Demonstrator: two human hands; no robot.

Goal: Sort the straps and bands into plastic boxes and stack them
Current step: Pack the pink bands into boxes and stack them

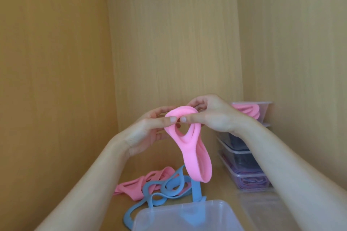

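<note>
Hands, left (144, 133) and right (216, 116), pinch a soft pink foam strap (189, 148), folded loops dangling toward 6 o'clock over a frosted plastic box (189, 217).

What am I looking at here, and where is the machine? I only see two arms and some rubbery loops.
There is no machine: a person works with bare hands, and one camera worn on the head looks down at them. The left hand and the right hand pinch one pink band, held up in the air. Below, on the wooden shelf, lie loose pink bands and a tangle of blue bands. A clear plastic box sits nearest the camera. On the right stands a stack of clear boxes; the top box holds pink ones too.
</note>
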